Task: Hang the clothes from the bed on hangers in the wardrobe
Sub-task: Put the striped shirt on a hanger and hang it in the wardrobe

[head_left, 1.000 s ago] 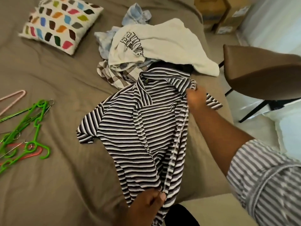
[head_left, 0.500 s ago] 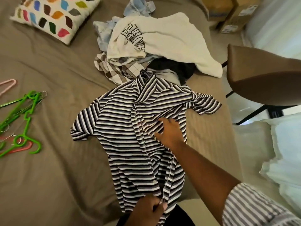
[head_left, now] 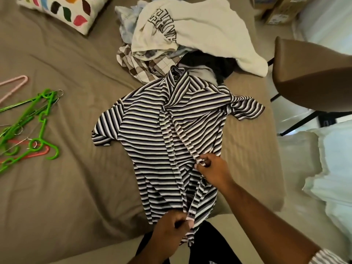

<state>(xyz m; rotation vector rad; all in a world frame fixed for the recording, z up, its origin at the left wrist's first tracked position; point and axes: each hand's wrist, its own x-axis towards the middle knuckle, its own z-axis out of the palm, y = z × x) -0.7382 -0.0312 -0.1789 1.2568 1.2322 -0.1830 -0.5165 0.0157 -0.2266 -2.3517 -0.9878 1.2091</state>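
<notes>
We see the striped shirt (head_left: pixel 148 134) spread flat on the bed (head_left: pixel 66 197), mid-view. Our left grip (head_left: pixel 171 228), at 6 o'clock, pinches its hem. Our right grip (head_left: pixel 214 168) pinches the open front edge just above. The clothes pile (head_left: pixel 200 29) lies at 12 o'clock, and the green hangers (head_left: pixel 28 128) at 9 o'clock.

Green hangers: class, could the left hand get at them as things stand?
Probably yes: only bedsheet lies between the left hand and green hangers, though it grips the striped shirt.
</notes>
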